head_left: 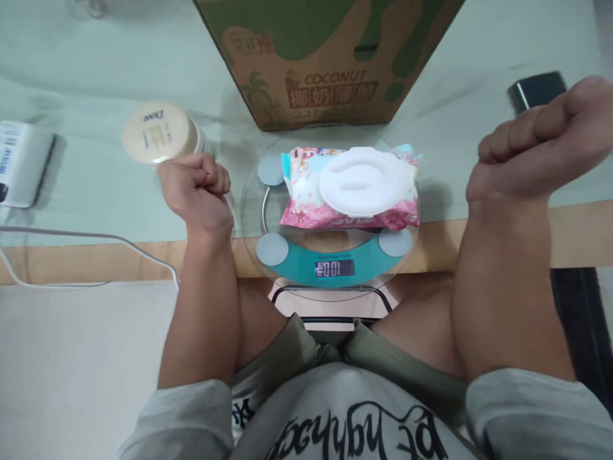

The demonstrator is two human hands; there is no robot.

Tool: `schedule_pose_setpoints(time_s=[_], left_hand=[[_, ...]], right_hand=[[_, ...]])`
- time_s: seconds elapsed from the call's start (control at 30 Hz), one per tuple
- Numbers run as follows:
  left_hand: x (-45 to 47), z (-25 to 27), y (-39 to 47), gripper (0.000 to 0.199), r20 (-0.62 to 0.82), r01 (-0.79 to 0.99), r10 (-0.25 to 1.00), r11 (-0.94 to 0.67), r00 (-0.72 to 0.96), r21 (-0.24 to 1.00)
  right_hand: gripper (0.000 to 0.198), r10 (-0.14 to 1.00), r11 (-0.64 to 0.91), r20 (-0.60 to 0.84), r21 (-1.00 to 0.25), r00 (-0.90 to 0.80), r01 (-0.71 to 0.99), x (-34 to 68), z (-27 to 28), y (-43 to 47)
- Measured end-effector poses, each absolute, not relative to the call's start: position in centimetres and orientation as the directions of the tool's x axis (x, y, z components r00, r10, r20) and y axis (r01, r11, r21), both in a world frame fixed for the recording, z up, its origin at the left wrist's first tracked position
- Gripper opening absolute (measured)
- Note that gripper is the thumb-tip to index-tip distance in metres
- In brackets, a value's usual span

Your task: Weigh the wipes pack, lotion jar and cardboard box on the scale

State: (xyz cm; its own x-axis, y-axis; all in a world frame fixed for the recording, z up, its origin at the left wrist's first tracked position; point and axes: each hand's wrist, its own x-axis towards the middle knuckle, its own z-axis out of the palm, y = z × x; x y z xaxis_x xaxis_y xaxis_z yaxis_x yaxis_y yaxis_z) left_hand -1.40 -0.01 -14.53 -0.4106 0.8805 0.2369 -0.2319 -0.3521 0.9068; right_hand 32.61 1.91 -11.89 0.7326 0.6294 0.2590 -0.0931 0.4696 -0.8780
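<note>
Shirt: a grey garment with black lettering point(349, 415) is seen at the bottom centre, with green shorts point(272, 351) just above it.
Tabletop: its wooden edge point(134, 255) is crossed by both forearms; a pale green cloth point(460, 96) is spread over the surface beyond.
Cable: a white cord point(86, 232) is looped over the edge at left.
Scale: a round glass scale point(301, 275) is placed at centre, its near rim shown past the edge; its display point(335, 268) is lit, though the digits cannot be read with certainty.
Wipes pack: a pink and white wipes pack point(352, 191) is laid flat on the scale, its white lid point(366, 172) turned upward and closed.
Left hand: the left hand point(198, 191) is held left of the scale, its fingers curled into a fist; no object is seen in its grasp.
Right hand: the right hand point(541, 140) is held at the right, its fingers folded inward; whether anything is enclosed cannot be told.
Jar: a cream-lidded jar point(156, 134) marked "Dove" is partly covered by the left hand; contact cannot be judged.
White block: a labelled white block point(26, 163) is cut by the left border.
Dark object: a glossy dark object point(539, 89) is seen just beyond the right hand.
Carton: a brown and green carton point(330, 76) printed "COCONUT" is stood behind the scale, at upper centre.
</note>
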Motion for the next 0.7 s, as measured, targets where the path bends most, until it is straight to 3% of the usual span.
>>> schedule_pose_setpoints(time_s=[0.13,0.3,0.47,0.53,0.6,0.7], left_hand=[[-1.4,-14.8,0.3,0.043,0.241,-0.261,0.864,-0.381,-0.441,0.887],[-1.2,-15.2,0.9,0.040,0.204,-0.294,0.849,-0.380,-0.488,0.877],[-0.8,-15.1,1.5,0.047,0.145,-0.314,0.852,-0.336,-0.503,0.888],[-0.7,-15.0,1.6,0.049,0.142,-0.312,0.855,-0.330,-0.499,0.891],[-0.6,-14.9,1.5,0.046,0.162,-0.309,0.859,-0.342,-0.485,0.887],[-0.6,-15.0,1.5,0.040,0.203,-0.303,0.867,-0.366,-0.456,0.880]], right_hand=[[0.035,0.599,0.530,0.351,-0.847,0.720,-0.028,32.9,-12.9,2.2],[0.041,0.614,0.461,0.330,-0.887,0.717,0.014,33.8,-13.9,1.5],[0.037,0.665,0.435,0.488,-0.869,0.566,0.238,33.8,-14.0,1.0],[0.041,0.707,0.466,0.553,-0.833,0.441,0.298,33.1,-13.1,0.0],[0.033,0.795,0.499,0.584,-0.783,0.163,0.372,32.0,-11.8,-1.4],[0.068,0.803,0.597,0.458,-0.611,-0.382,0.520,30.1,-10.0,-3.4]])
